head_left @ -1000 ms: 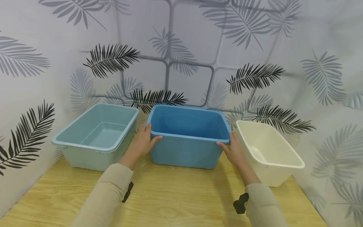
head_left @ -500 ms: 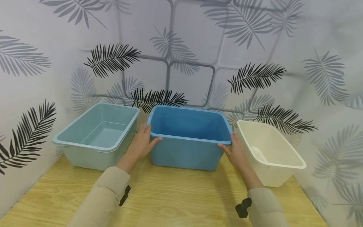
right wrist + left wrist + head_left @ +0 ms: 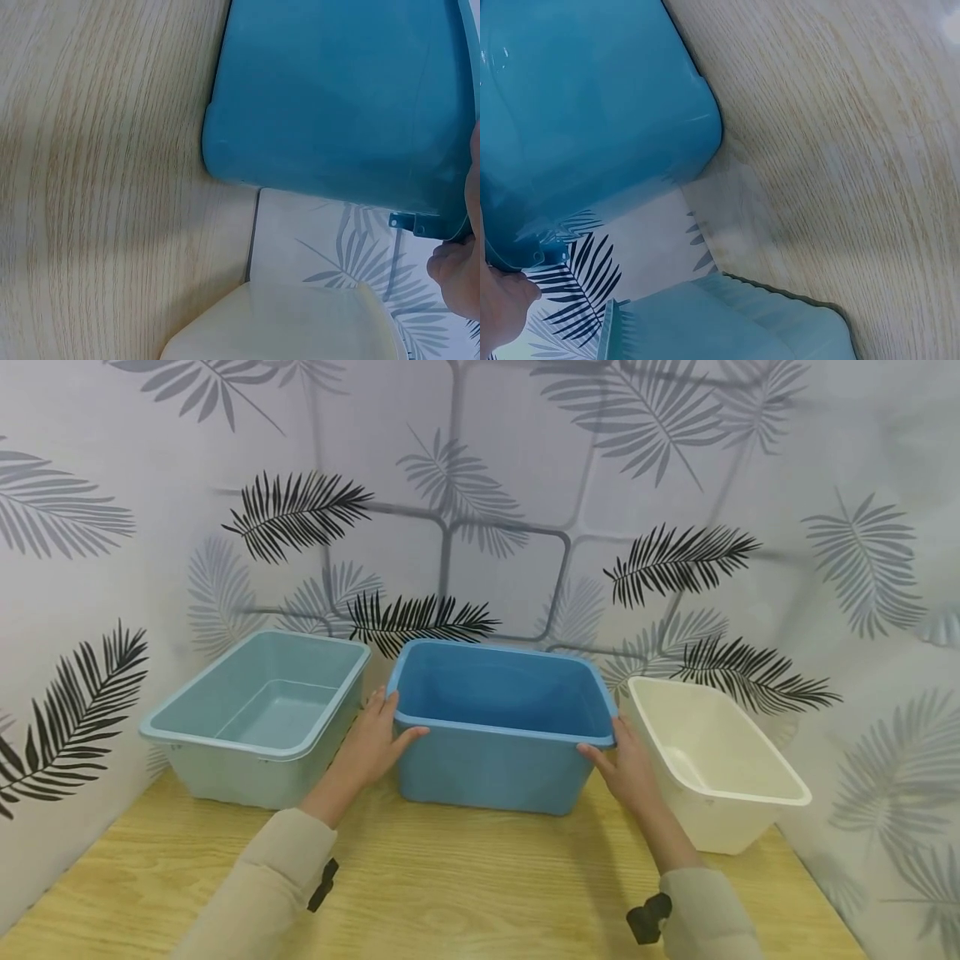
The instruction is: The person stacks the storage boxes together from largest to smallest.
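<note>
A blue rectangular plastic tub [image 3: 487, 768] stands on the wooden table in the middle of the head view, its inside bare. My left hand [image 3: 371, 739] grips its left front corner, thumb across the front under the rim and fingers at the left side. At the opposite corner, my right hand [image 3: 626, 764] holds the rim the same way, thumb on the front. Both wrist views show the tub's smooth outer wall, and fingers bent in at the rim: part of the left hand [image 3: 502, 307] and of the right hand [image 3: 457, 270].
To the left stands a pale blue-green tub [image 3: 225, 777], close to my left forearm. A cream tub [image 3: 720, 822] sits to the right, beside my right hand. Leaf-patterned covering [image 3: 510, 468] rises behind all three. Wood-grain table [image 3: 465, 893] extends in front.
The blue tub's right end has come slightly nearer, turning the tub a little, with both hands still on it. My left sleeve has drawn back slightly; the side tubs stay put.
</note>
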`<state>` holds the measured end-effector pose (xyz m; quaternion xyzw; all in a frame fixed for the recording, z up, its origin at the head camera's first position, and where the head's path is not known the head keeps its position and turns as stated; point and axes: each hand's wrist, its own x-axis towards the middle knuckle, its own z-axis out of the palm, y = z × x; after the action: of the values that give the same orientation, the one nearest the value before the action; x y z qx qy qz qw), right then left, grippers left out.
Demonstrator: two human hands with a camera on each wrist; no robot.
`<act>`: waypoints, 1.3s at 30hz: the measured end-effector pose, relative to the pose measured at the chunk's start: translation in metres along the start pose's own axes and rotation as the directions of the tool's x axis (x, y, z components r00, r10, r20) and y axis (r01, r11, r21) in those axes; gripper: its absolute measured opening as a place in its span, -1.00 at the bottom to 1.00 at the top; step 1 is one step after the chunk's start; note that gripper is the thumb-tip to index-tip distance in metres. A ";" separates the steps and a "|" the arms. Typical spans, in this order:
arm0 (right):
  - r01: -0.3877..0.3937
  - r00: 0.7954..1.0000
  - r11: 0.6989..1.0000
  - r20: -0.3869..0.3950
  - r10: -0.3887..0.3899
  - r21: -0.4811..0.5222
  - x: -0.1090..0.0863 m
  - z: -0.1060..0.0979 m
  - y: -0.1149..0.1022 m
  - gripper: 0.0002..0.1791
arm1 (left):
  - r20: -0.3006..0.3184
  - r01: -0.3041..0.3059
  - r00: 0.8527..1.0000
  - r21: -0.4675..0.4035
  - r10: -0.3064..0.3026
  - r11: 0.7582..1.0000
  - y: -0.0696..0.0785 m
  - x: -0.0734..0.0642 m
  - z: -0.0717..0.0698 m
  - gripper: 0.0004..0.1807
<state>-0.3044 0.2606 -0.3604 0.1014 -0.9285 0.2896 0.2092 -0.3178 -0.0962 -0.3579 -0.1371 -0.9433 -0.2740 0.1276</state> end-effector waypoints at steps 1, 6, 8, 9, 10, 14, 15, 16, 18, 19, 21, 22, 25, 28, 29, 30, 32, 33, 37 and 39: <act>-0.001 1.000 1.000 0.002 0.001 -0.002 -0.001 0.000 -0.001 -0.18 | -0.004 -0.002 1.000 0.000 0.002 1.000 0.000 -0.001 0.000 -0.10; -0.021 1.000 1.000 0.022 0.021 -0.015 -0.004 -0.002 -0.003 -0.16 | -0.027 -0.016 1.000 0.003 0.016 1.000 0.001 -0.006 -0.003 -0.10; -0.033 0.999 0.999 0.028 0.033 -0.026 -0.005 -0.003 -0.005 -0.16 | -0.037 -0.021 0.999 -0.002 0.021 1.000 0.002 -0.007 -0.003 -0.10; -0.038 0.999 0.999 0.031 0.039 -0.032 -0.006 -0.004 -0.005 -0.16 | -0.042 -0.025 0.999 -0.004 0.025 1.000 0.002 -0.008 -0.003 -0.10; -0.042 0.999 0.998 0.033 0.043 -0.036 -0.006 -0.004 -0.005 -0.16 | -0.045 -0.029 0.999 -0.004 0.029 1.000 0.002 -0.008 -0.003 -0.10; -0.046 0.998 0.998 0.029 0.047 -0.052 -0.009 -0.005 -0.006 -0.15 | -0.056 -0.040 0.998 0.004 0.040 0.999 0.003 -0.010 -0.003 -0.11; -0.047 0.998 0.997 0.029 0.048 -0.056 -0.010 -0.005 -0.006 -0.15 | -0.058 -0.043 0.997 0.007 0.043 0.999 0.003 -0.010 -0.002 -0.11; -0.047 0.998 0.997 0.027 0.048 -0.057 -0.010 -0.005 -0.006 -0.15 | -0.060 -0.045 0.997 0.008 0.045 0.999 0.003 -0.011 -0.002 -0.11; -0.045 0.999 0.997 0.025 0.046 -0.057 -0.011 -0.005 -0.006 -0.15 | -0.065 -0.053 0.996 0.011 0.054 0.999 0.003 -0.011 -0.002 -0.11; -0.045 0.999 0.997 0.025 0.046 -0.056 -0.012 -0.005 -0.007 -0.15 | -0.068 -0.056 0.996 0.012 0.057 0.998 0.003 -0.012 -0.002 -0.11; -0.044 0.999 0.998 0.023 0.045 -0.054 -0.013 -0.006 -0.007 -0.15 | -0.072 -0.060 0.996 0.009 0.061 0.998 0.003 -0.014 -0.002 -0.11; -0.042 0.999 0.998 0.021 0.043 -0.056 -0.014 -0.006 -0.007 -0.16 | -0.074 -0.062 0.995 0.007 0.062 0.998 0.003 -0.014 -0.002 -0.11; -0.035 0.999 0.998 0.016 0.036 -0.058 -0.016 -0.006 -0.008 -0.16 | -0.081 -0.063 0.995 0.003 0.063 0.998 0.003 -0.016 -0.001 -0.11; -0.029 0.999 0.998 0.013 0.030 -0.063 -0.018 -0.006 -0.008 -0.15 | -0.087 -0.068 0.994 -0.004 0.068 0.998 0.003 -0.018 -0.001 -0.11; -0.029 0.999 0.998 0.014 0.030 -0.062 -0.018 -0.006 -0.008 -0.15 | -0.088 -0.070 0.994 -0.004 0.069 0.998 0.003 -0.018 -0.001 -0.11; -0.031 0.999 0.998 0.016 0.032 -0.062 -0.018 -0.006 -0.008 -0.15 | -0.089 -0.072 0.994 -0.008 0.071 0.997 0.003 -0.019 -0.002 -0.11; -0.035 0.999 0.997 0.019 0.036 -0.064 -0.019 -0.006 -0.008 -0.14 | -0.087 -0.072 0.994 -0.012 0.071 0.997 0.004 -0.020 -0.002 -0.12; -0.036 0.999 0.997 0.019 0.038 -0.066 -0.020 -0.006 -0.008 -0.14 | -0.085 -0.071 0.994 -0.014 0.069 0.997 0.004 -0.020 -0.002 -0.12; -0.035 0.999 0.997 0.013 0.036 -0.072 -0.022 -0.007 -0.009 -0.13 | -0.076 -0.067 0.995 -0.017 0.065 0.998 0.004 -0.022 -0.003 -0.12; -0.032 0.999 0.997 0.009 0.033 -0.075 -0.023 -0.007 -0.010 -0.13 | -0.070 -0.062 0.996 -0.017 0.061 0.998 0.004 -0.022 -0.003 -0.11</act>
<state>-0.2787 0.2586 -0.3603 0.0800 -0.9412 0.2576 0.2033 -0.2952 -0.0985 -0.3605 -0.1577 -0.9309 -0.2837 0.1675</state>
